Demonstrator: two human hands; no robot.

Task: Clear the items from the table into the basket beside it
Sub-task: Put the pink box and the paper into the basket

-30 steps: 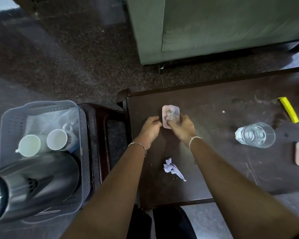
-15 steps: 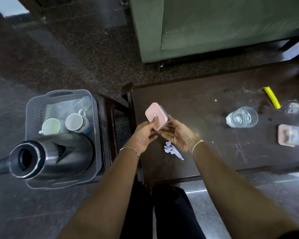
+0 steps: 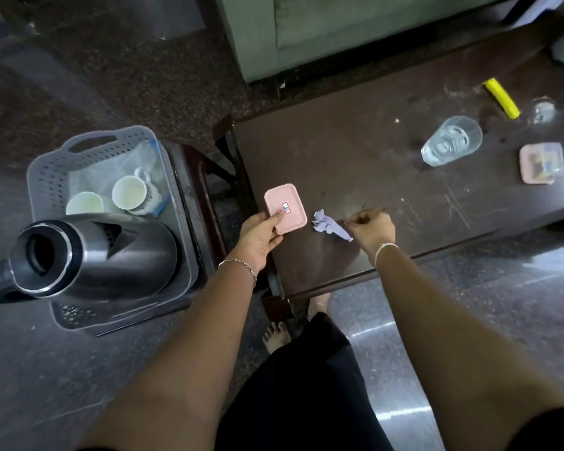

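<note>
Left hand [image 3: 258,239] is up at the centre of the frame, gripping a pink rectangular plastic container [image 3: 285,208]: thumb pressed on its labelled face, fingers curled round underneath. The container is held over the left edge of the dark brown wooden worktop [image 3: 339,151], tilted and clear of the surface.

Just to its right, the right hand [image 3: 372,231] hovers low over the worktop with its fingers curled in. The fingertips sit right at the end of a crumpled scrap of pale purple paper [image 3: 331,225] lying on the wood, but whether they pinch it or only touch it, I cannot tell.

Over on the left of the frame sits the grey perforated plastic basket [image 3: 46,164], on a dark stool [image 3: 189,177] beside the worktop. Inside it a white ceramic cup [image 3: 129,192] stands next to a second white cup [image 3: 85,203], and a stainless steel kettle [image 3: 95,255] fills the near end.

Toward the upper right, well apart from both hands, a clear glass tumbler [image 3: 451,141] stands on the worktop. A yellow flat bar [image 3: 501,97] lies beyond it, and a second pink container [image 3: 541,162] sits near the right edge
</note>
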